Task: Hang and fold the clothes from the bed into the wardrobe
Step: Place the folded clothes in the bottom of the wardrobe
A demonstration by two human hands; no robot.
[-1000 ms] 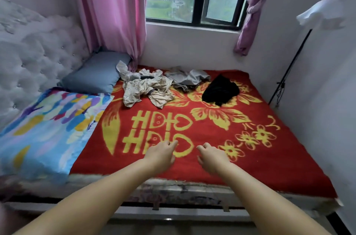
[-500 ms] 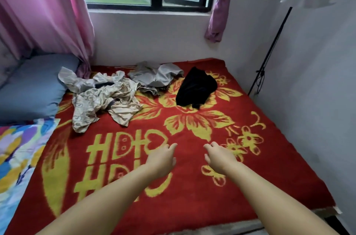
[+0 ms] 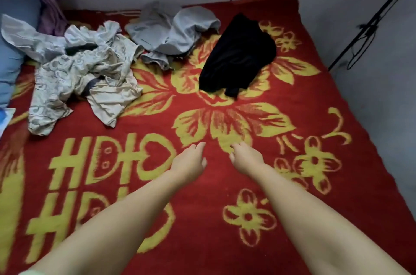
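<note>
ahead, both hands — left hand (image 3: 188, 160), right hand (image 3: 245, 157) — hover loosely curled, empty; far black garment (image 3: 238, 55) looks soft, limp — pinch a bunched fold.

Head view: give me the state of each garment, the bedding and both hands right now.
Black garment: crumpled, lying on the blanket, untouched.
Grey garment: crumpled heap near the wall, untouched.
Beige patterned clothes: tangled pile, partly over the pillow's edge.
Red and yellow floral blanket: spread flat over the bed.
Blue pillow: lying at the left edge.
Left hand: loosely curled, empty, above the blanket.
Right hand: loosely curled, empty.
</note>
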